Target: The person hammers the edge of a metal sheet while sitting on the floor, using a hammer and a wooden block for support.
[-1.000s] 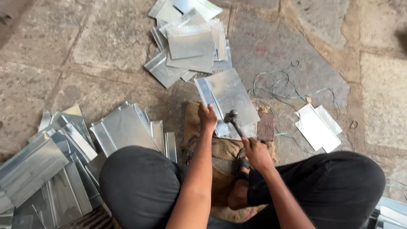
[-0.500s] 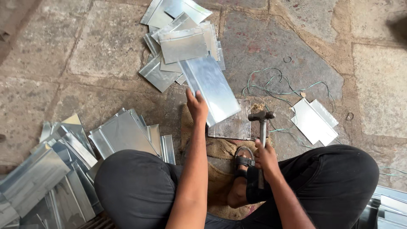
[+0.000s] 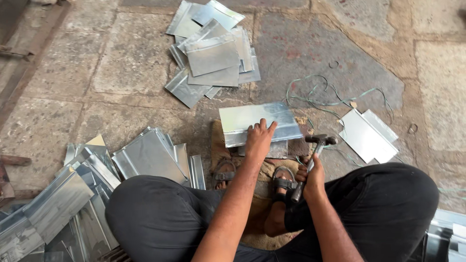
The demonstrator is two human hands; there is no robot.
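Observation:
I sit on a stone floor with my knees apart. My left hand presses flat on a rectangular sheet of shiny metal that lies crosswise on a block in front of my sandalled feet. My right hand grips the handle of a hammer; its head is raised just right of the sheet and touches nothing.
A heap of folded metal sheets lies further ahead. Another pile of metal sheets spreads at my left knee. Two flat sheets and loose green wire lie to the right. More metal shows at the bottom right corner.
The sheet has been turned from a slant to lie crosswise, and my left hand now rests flat on it. The hammer has swung up and to the right, away from the sheet.

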